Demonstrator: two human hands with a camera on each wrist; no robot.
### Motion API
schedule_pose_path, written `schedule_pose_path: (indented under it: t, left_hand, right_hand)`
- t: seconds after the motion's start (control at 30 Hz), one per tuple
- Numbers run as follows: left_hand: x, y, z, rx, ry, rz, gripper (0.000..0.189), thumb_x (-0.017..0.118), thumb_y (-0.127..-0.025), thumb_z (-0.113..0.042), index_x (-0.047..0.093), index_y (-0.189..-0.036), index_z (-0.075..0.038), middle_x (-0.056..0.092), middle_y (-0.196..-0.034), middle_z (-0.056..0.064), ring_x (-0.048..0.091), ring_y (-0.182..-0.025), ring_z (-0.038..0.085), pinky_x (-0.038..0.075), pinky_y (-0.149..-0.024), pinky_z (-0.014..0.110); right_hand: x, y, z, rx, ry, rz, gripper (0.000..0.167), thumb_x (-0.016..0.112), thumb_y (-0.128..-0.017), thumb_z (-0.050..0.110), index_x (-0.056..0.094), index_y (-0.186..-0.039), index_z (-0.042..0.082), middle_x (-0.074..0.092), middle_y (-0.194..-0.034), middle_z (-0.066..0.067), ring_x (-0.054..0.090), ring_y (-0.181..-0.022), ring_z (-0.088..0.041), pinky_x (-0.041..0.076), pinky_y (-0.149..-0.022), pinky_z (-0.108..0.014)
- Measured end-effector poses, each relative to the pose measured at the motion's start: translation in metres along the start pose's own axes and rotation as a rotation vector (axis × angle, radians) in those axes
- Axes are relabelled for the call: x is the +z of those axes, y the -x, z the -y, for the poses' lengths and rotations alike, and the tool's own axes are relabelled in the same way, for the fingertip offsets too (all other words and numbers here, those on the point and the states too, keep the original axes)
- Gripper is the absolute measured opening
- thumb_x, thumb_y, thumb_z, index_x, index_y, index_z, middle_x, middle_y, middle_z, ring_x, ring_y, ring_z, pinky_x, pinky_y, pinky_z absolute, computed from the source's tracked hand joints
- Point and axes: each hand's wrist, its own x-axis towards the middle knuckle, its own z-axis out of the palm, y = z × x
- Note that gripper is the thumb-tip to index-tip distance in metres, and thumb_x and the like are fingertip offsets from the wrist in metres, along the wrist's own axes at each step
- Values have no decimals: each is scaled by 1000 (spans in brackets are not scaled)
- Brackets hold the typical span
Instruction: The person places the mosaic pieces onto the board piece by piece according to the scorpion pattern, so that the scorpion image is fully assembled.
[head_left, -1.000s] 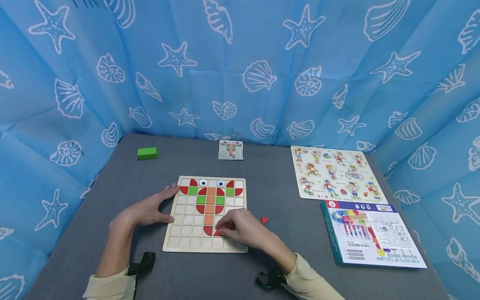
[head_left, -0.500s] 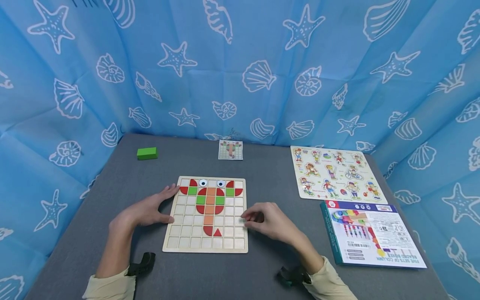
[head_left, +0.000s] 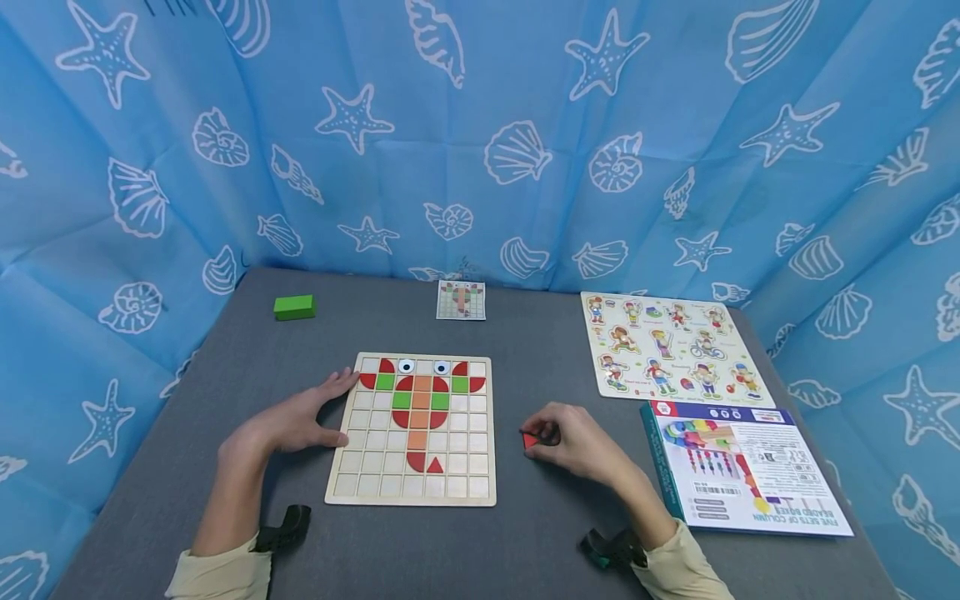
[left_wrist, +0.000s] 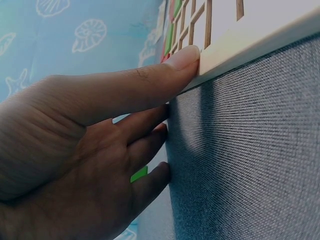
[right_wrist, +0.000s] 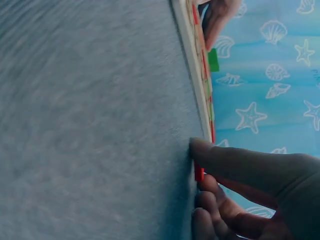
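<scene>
A wooden grid board (head_left: 360, 485) lies on the grey table, its cells partly filled with red, green and orange pieces and two round eye pieces. Low on it sits a red triangle (head_left: 435, 466) beside a red quarter-round piece (head_left: 416, 461). My left hand (head_left: 296, 418) is spread along the board's left side, and in the left wrist view the thumb (left_wrist: 182, 59) rests on the rim. Right of the board, my right hand (head_left: 576, 442) pinches a second red triangle (head_left: 529, 440) at the table surface. In the right wrist view that triangle (right_wrist: 199, 172) shows between thumb and fingers.
A small pattern card (head_left: 461, 300) lies behind the board. A green block (head_left: 295, 307) is at the back left. On the right are a picture puzzle board (head_left: 660, 346) and a flat box (head_left: 750, 471). A blue shell-print curtain (head_left: 465, 167) encloses the table.
My right hand has let go of the red triangle on the board, moved right off it, and taken hold of the loose red triangle on the table. My left hand has stayed still.
</scene>
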Motion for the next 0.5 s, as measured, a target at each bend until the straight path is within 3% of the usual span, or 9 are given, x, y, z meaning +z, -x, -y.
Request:
schedule_pose_path:
  t: [0.2,0.5]
  left_hand:
    - [0,1,-1,-2,7,-1,106,88,-92,-23,21,-174,-11,11,-181,28,13,-166,57,22,-126,80]
    - [0,0,0,-2,12,1,107,88,-92,-23,21,-174,-12,10,-181,28,12,-166,57,22,-126,80]
  right_hand:
    - [3,0,-1,-15,19,-22,10,84,-93,12,80,-101,10,73,-90,2,62,-79,-4,52,-70,-20]
    - [6,1,3,-21,-18,-28,15,84,-91,5,70,-93,13,71,-84,4,62,-75,-2,53,-68,-21]
